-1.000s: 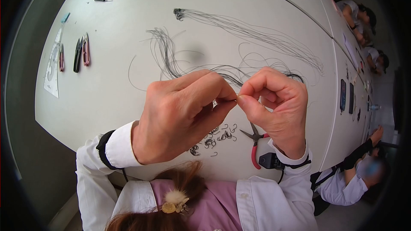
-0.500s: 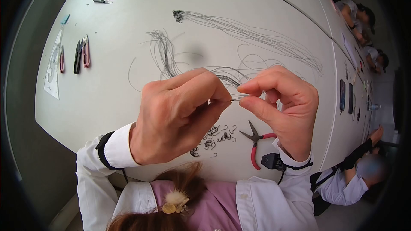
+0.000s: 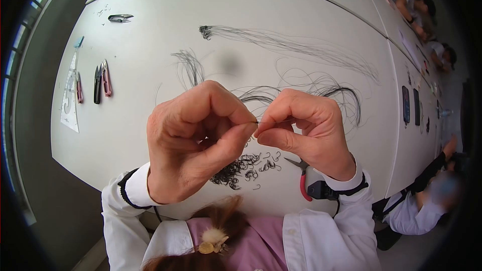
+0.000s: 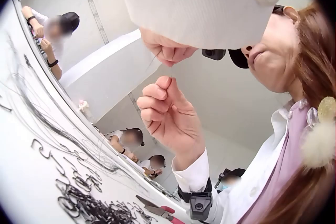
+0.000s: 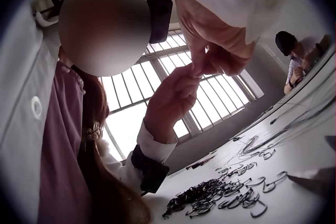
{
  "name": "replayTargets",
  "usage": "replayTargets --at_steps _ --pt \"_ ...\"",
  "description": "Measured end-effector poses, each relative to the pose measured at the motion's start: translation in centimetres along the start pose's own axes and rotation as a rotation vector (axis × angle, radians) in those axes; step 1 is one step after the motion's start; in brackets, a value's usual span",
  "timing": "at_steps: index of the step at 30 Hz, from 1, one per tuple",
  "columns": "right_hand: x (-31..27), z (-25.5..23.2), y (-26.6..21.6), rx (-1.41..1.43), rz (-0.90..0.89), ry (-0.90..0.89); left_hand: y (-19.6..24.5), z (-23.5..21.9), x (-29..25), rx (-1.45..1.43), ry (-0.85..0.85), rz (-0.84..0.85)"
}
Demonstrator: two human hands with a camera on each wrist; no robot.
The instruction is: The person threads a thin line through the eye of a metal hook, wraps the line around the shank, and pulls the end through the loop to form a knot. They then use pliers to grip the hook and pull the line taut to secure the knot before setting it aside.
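Above the white table both hands meet at their fingertips in the head view. My left hand (image 3: 198, 143) pinches a small dark fish hook between thumb and index finger; only its dark end shows at the tips. A thin fishing line runs from there to my right hand (image 3: 309, 133), whose thumb and index finger pinch it close beside the left fingertips. Beneath the hands lies a pile of black fish hooks (image 3: 235, 171), also seen in the right wrist view as a hook heap (image 5: 205, 195). Loose dark fishing lines (image 3: 261, 93) lie behind the hands.
Red-handled pliers (image 3: 304, 180) lie right of the hooks. Farther back stretches a bundle of lines (image 3: 286, 44) with hooks at one end. At left are a set square (image 3: 69, 105), black snips (image 3: 97, 88), pink snips (image 3: 107, 81) and dark snips (image 3: 120, 18). People sit at right.
The right fingertips were apart beside the line half a second ago; now they pinch it next to the left fingertips. Both hands have shifted left, and the left hand has turned. The head view has tilted.
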State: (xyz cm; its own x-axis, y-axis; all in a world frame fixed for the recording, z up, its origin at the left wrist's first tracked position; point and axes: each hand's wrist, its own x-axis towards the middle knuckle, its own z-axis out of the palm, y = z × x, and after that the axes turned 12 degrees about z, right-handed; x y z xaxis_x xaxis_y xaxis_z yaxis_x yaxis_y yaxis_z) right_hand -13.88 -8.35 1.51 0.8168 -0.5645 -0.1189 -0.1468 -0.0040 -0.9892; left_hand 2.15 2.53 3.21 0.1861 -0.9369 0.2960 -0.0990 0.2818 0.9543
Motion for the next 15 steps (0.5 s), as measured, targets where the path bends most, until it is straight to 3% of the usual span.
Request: replayTargets --at_steps 1,3,5,6,8,11,15 --pt "-0.1 0.2 0.0 0.003 -0.005 -0.005 -0.2 0.0 0.0 0.006 0.087 0.019" --pt "-0.3 0.7 -0.2 -0.230 -0.196 0.109 -0.5 0.0 0.1 0.066 0.119 0.049" --pt "-0.7 1.5 -0.4 -0.341 -0.273 0.168 -0.8 0.1 0.1 0.279 0.146 0.155" --pt "-0.9 1.8 -0.4 -0.512 -0.453 0.260 -0.9 0.1 0.1 0.282 0.148 0.153" --pt "-1.2 1.3 -0.4 -0.909 -0.774 0.342 -1.2 0.0 0.2 0.511 0.086 0.357" --pt "-1.8 1.8 -1.2 -1.077 -0.915 0.423 -1.3 0.5 0.3 0.591 0.068 0.403" --pt "-2.3 1.3 -1.9 -1.068 -0.931 0.516 -1.3 0.8 0.3 0.611 -0.006 0.422"
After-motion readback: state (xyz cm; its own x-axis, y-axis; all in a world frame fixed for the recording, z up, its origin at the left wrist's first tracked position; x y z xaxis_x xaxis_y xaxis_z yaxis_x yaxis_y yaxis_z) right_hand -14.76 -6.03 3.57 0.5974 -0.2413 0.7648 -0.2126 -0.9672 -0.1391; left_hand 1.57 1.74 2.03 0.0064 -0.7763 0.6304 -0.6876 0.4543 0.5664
